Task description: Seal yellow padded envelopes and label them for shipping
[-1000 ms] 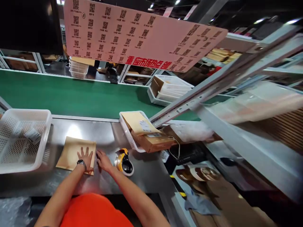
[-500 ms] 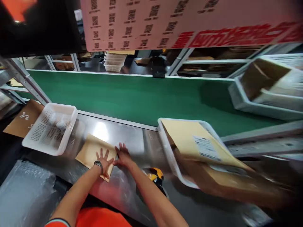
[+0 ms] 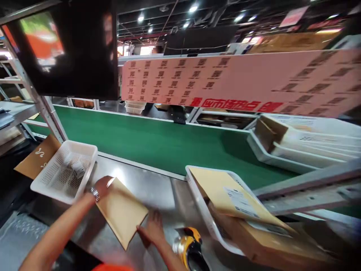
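A tan paper envelope (image 3: 121, 212) lies at a slant on the metal worktable (image 3: 141, 177). My left hand (image 3: 103, 186), a metal-banded watch at its wrist, is closed at the envelope's far left end; its fingertips are partly hidden. A small white strip or edge shows beside those fingers, too blurred to make out. Beyond the near right corner, my right hand (image 3: 153, 227) has its fingers stretched out and apart, the thumb at the envelope's edge. To the right of that hand lies a yellow-and-black handheld device (image 3: 190, 244), probably a scanner.
A white perforated basket (image 3: 63, 173) with a small clear-wrapped item stands left. At right, another white basket (image 3: 197, 199) holds a labelled envelope (image 3: 220, 184) and packages. Behind runs a green conveyor belt (image 3: 158, 146). A pink code board (image 3: 239, 79) and a screen (image 3: 76, 49) hang above.
The view has tilted up. My left hand has gone from lying spread on the envelope to its far left end. The envelope has turned, and my right hand sits at its near right corner.
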A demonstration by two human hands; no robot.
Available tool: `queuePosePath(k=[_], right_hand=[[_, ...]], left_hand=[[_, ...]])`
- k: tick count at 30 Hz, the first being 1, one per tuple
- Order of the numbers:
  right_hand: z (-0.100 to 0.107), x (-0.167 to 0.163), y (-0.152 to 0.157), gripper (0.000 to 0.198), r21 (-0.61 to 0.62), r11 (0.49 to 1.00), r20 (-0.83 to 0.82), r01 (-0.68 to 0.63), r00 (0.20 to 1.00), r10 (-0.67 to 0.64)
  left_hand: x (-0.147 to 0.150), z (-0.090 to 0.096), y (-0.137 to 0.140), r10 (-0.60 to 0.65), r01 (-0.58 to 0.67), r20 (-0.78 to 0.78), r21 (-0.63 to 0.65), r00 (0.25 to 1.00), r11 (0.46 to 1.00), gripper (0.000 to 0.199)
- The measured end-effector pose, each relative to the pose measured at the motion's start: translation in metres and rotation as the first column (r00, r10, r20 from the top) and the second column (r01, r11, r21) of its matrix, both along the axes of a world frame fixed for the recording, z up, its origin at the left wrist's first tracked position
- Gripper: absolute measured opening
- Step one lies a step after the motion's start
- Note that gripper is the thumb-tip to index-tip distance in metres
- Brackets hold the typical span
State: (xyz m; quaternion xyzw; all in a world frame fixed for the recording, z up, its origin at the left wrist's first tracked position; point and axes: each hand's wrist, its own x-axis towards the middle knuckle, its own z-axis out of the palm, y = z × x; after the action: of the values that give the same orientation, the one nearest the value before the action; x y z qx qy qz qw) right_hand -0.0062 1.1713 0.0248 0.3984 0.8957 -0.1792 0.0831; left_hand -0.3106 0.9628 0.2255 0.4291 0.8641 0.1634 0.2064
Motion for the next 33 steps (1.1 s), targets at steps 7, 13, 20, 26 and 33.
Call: queuePosePath(k=[7, 13, 20, 26, 33], right_hand=[[-0.024, -0.011, -0.053, 0.102, 0.006, 0.971, -0.191, -0.238, 0.953, 0.235], [-0.014, -0.038, -0.071, 0.089, -0.007, 0.978, -0.116, -0.210, 0.971, 0.208], [-0.023, -0.036, -0.069, 0.081, -0.013, 0.982, -0.041, -0.189, 0.981, 0.188], [-0.031, -0.041, -0.076, 0.080, 0.087, 0.988, -0.032, -0.131, 0.990, 0.134], [-0.007, -0.062, -0.065, 0.080, 0.137, 0.990, 0.020, -0.014, 1.000, 0.011]], left_hand=[[-0.157, -0.011, -0.100, 0.385, -0.407, -0.164, -0.131, 0.908, 0.904, 0.049], [-0.205, -0.063, -0.117, 0.253, -0.288, -0.164, -0.249, 0.954, 0.925, 0.082], [-0.245, -0.084, -0.099, 0.008, -0.037, -0.091, -0.319, 0.996, 0.947, 0.086], [-0.254, -0.082, -0.087, -0.125, 0.095, -0.085, -0.296, 0.988, 0.951, 0.055], [-0.240, -0.046, -0.108, 0.089, -0.098, -0.047, -0.257, 0.995, 0.961, 0.014]])
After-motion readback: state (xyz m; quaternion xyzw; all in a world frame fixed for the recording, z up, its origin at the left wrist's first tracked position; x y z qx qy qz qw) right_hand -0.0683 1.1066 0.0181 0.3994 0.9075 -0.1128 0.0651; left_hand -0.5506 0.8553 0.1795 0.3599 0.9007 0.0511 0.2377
